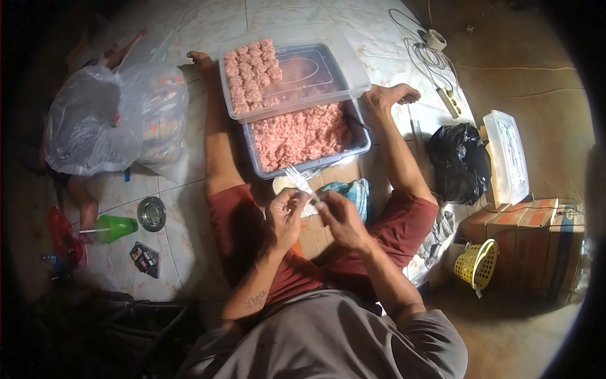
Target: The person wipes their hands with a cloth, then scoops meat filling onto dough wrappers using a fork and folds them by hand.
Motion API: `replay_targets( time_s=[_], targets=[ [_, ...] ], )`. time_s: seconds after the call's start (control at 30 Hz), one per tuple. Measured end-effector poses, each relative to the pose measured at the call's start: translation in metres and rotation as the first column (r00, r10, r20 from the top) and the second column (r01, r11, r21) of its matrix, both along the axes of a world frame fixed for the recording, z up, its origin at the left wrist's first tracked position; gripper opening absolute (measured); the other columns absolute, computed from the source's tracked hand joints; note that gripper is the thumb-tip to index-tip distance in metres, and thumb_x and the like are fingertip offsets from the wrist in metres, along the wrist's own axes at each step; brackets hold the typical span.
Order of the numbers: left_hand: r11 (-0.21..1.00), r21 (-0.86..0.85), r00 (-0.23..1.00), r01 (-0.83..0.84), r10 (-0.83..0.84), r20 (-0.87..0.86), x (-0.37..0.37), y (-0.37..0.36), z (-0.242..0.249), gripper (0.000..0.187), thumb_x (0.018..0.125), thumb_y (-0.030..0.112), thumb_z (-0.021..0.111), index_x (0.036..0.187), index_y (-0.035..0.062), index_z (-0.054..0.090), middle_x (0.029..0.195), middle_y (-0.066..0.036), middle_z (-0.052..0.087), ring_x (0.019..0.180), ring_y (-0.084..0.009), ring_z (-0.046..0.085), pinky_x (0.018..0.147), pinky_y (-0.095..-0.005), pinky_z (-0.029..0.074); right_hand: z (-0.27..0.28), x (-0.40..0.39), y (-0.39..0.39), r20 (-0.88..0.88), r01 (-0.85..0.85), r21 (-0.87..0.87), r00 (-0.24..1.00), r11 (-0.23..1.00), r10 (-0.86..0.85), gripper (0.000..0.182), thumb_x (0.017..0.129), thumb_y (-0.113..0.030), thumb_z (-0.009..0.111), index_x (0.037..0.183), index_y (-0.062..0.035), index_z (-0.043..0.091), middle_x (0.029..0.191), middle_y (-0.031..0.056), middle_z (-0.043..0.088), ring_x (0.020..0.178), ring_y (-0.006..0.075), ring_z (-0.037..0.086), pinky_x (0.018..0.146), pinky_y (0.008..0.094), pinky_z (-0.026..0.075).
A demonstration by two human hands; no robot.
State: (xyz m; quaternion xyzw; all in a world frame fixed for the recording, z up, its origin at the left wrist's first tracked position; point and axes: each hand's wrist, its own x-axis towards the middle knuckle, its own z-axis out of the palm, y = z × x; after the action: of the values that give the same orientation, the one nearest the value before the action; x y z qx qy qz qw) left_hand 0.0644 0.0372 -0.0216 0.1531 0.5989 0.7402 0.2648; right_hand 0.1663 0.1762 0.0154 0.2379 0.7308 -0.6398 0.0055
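My left hand [287,215] and my right hand [339,218] meet in front of my lap, fingers closed. Between them is a white plastic fork [298,180], its tines pointing up toward the tubs; both hands seem to pinch its lower end. Just beyond lies a blue-rimmed tub [361,146] filled with pink minced meat [300,136]. A clear plastic tray [353,79] rests across the far part of that tub. Rows of rounded meat portions [252,69] fill its left side. A blue checked cloth [356,196] lies on cardboard beside my right hand.
Plastic bags [95,120] stand at the left, near a green cup [117,228] and a glass ashtray [151,213]. At the right are a black bag [459,164], a clear lid [508,158], cardboard boxes [524,246], a yellow basket [475,265] and a power strip [449,102]. My legs flank the tubs.
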Motion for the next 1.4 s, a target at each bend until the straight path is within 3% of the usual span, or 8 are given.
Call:
replay_targets(
  time_s=[0.27, 0.4, 0.5, 0.53, 0.87, 1.17, 1.27, 1.4],
  targets=[
    [0.711, -0.584, 0.37, -0.392, -0.46, -0.807, -0.01, -0.023, -0.025, 0.033, 0.087, 0.026, 0.074, 0.113, 0.0076, 0.07, 0.133, -0.012, 0.062, 0.12, -0.0311, 0.058, 0.098, -0.0455, 0.043, 0.036, -0.09, 0.083, 0.092, -0.171, 0.95, 0.952, 0.261, 0.291, 0.012, 0.094, -0.014, 0.057, 0.097, -0.0074, 0.067, 0.098, 0.011, 0.067, 0.096, 0.0307, 0.065, 0.085, 0.0428, 0.047],
    [0.747, -0.543, 0.402, -0.383, -0.394, -0.826, -0.02, -0.02, -0.044, 0.028, 0.089, 0.019, 0.067, 0.115, 0.009, 0.07, 0.126, -0.007, 0.068, 0.114, -0.0274, 0.061, 0.097, -0.0436, 0.042, -0.017, -0.143, 0.097, 0.208, -0.202, 0.978, 0.91, -0.056, 0.359, 0.018, 0.098, -0.02, 0.052, 0.093, -0.0121, 0.068, 0.098, 0.006, 0.065, 0.1, 0.0234, 0.064, 0.095, 0.0407, 0.041],
    [0.72, -0.588, 0.473, -0.369, -0.399, -0.786, -0.022, -0.023, -0.036, 0.021, 0.09, 0.015, 0.062, 0.109, 0.0083, 0.068, 0.111, -0.008, 0.069, 0.107, -0.0271, 0.063, 0.094, -0.0435, 0.044, -0.003, -0.17, 0.077, 0.844, -0.725, 0.531, 0.496, -0.439, 0.203, 0.016, 0.093, -0.018, 0.055, 0.105, -0.0173, 0.066, 0.1, 0.0055, 0.064, 0.103, 0.0194, 0.062, 0.104, 0.0454, 0.038],
    [0.664, -0.669, 0.54, -0.333, -0.448, -0.713, -0.021, -0.025, -0.034, 0.017, 0.092, 0.017, 0.06, 0.105, 0.0076, 0.067, 0.105, -0.01, 0.068, 0.103, -0.0279, 0.064, 0.092, -0.0443, 0.045, -0.038, -0.164, 0.111, 0.424, -0.289, 0.905, 0.677, -0.312, 0.602, 0.013, 0.095, -0.017, 0.051, 0.092, -0.0156, 0.064, 0.088, 0.004, 0.063, 0.093, 0.021, 0.063, 0.102, 0.0469, 0.038],
    [0.89, -0.428, 0.811, -0.156, -0.131, -0.57, -0.027, -0.021, -0.035, 0.014, 0.086, 0.011, 0.076, 0.092, 0.0011, 0.069, 0.086, -0.015, 0.067, 0.082, -0.0353, 0.067, 0.07, -0.0404, 0.051, -0.015, -0.16, 0.12, 0.254, -0.447, 0.873, 0.758, 0.195, 0.601, 0.014, 0.093, -0.016, 0.051, 0.081, -0.0143, 0.059, 0.081, 0.0037, 0.064, 0.085, 0.0253, 0.065, 0.085, 0.0507, 0.036],
    [0.997, 0.062, 0.996, -0.041, 0.046, -0.073, -0.034, -0.031, -0.021, 0.012, 0.097, 0.014, 0.069, 0.094, 0.0043, 0.063, 0.089, 0.002, 0.056, 0.079, -0.0033, 0.05, 0.069, -0.0222, 0.043, 0.015, -0.128, 0.113, 0.013, -0.244, 0.692, 0.945, 0.679, 0.327, 0.017, 0.092, -0.017, 0.063, 0.09, -0.0018, 0.069, 0.083, 0.019, 0.069, 0.078, 0.0384, 0.069, 0.07, 0.0467, 0.05],
    [0.881, 0.406, 0.906, -0.242, 0.057, 0.418, -0.042, -0.021, 0.005, 0.013, 0.1, 0.012, 0.064, 0.109, 0.005, 0.059, 0.11, -0.016, 0.069, 0.1, -0.0192, 0.068, 0.091, -0.0305, 0.054, 0.021, -0.108, 0.115, -0.099, -0.105, 0.598, 0.974, 0.795, 0.204, 0.018, 0.094, -0.015, 0.064, 0.094, 0.0028, 0.07, 0.082, 0.0219, 0.069, 0.076, 0.0338, 0.07, 0.068, 0.0428, 0.051],
    [0.941, 0.308, 0.915, -0.138, 0.002, 0.404, -0.055, -0.004, -0.005, 0.031, 0.103, 0.027, 0.06, 0.121, 0.0022, 0.058, 0.127, -0.023, 0.066, 0.11, -0.0328, 0.068, 0.099, -0.0434, 0.054, 0.01, -0.089, 0.109, -0.215, 0.024, 0.478, 0.972, 0.878, 0.09, 0.015, 0.095, -0.012, 0.065, 0.097, 0.0019, 0.068, 0.076, 0.0118, 0.063, 0.068, 0.0175, 0.055, 0.067, 0.0337, 0.048]
  ],
)
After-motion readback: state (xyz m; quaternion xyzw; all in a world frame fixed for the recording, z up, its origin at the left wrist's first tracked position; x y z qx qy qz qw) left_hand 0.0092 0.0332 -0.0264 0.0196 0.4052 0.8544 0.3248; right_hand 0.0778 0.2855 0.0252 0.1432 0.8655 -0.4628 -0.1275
